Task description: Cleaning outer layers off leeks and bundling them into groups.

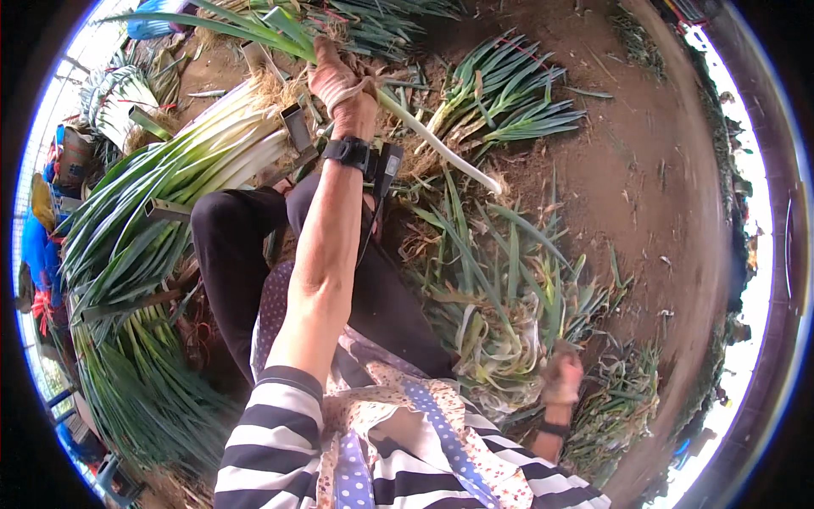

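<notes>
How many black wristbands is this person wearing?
2 visible: one wristband behind the left hand, which grips a long onion stalk; another behind the blurred right hand. Others may be hidden.

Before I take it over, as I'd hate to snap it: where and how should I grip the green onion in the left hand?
Probably pinch the white stem, coming from the person's right: slim and straight, it juts free of the left hand, while the leaves splay opposite.
</notes>
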Demonstrator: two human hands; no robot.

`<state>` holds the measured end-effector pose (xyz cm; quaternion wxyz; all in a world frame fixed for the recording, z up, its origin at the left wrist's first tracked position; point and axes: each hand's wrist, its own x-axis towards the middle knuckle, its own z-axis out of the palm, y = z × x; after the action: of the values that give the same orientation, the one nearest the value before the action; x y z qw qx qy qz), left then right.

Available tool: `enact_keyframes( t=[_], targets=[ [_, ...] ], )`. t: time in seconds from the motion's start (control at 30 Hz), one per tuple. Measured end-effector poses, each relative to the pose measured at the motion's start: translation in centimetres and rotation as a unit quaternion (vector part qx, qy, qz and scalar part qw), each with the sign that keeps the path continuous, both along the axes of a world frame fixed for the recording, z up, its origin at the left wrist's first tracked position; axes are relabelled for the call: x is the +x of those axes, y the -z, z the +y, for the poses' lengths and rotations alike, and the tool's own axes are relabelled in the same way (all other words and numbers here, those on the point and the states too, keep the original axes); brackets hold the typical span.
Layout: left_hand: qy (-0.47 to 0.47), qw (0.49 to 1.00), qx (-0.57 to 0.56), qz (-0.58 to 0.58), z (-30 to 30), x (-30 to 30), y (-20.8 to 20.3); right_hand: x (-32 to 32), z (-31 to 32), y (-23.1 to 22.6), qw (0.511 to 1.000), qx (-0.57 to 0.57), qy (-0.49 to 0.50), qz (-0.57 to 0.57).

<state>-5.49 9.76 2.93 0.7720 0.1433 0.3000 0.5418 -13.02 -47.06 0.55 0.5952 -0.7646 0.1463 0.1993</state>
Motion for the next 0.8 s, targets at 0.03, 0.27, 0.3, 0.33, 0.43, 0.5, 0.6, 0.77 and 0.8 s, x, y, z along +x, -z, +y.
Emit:
enact_keyframes(
  t=[0.03,0.27,0.3,0.33,0.43,0.5,0.6,0.77,0.8],
  targets=[
    [-0.003,1.000,0.006,-0.003,-0.1,-0.9,-1.2,0.4,-1.1,2.8,0.986,-0.076,-0.142,-0.029],
    [-0.128,0.976,0.146,-0.098,7.4,-11.6,-5.7,1.0,1.4,9.9,0.797,-0.537,-0.208,-0.182],
    [-0.144,0.967,0.192,-0.089,8.5,-14.1,-6.3,1.9,1.7,11.0,0.828,-0.479,-0.192,-0.220],
    [-0.176,0.962,0.196,-0.070,9.8,-16.5,-7.2,2.2,3.3,10.1,0.828,-0.489,-0.190,-0.197],
    [-0.141,0.968,0.192,0.081,12.9,-23.8,-7.6,2.9,4.1,9.9,0.851,-0.413,-0.216,-0.242],
    [-0.155,0.951,0.204,0.171,14.1,-27.5,-8.0,2.7,6.1,9.0,0.844,-0.421,-0.237,-0.234],
    [-0.130,0.929,0.241,0.248,14.2,-31.4,-6.6,1.9,7.4,8.3,0.843,-0.395,-0.261,-0.256],
    [-0.228,0.604,0.500,0.578,21.4,-39.8,3.8,0.7,7.6,8.9,0.832,-0.389,-0.284,-0.274],
    [-0.204,0.615,0.456,0.610,22.3,-39.5,5.4,0.3,7.5,8.4,0.833,-0.400,-0.283,-0.257]
  ],
)
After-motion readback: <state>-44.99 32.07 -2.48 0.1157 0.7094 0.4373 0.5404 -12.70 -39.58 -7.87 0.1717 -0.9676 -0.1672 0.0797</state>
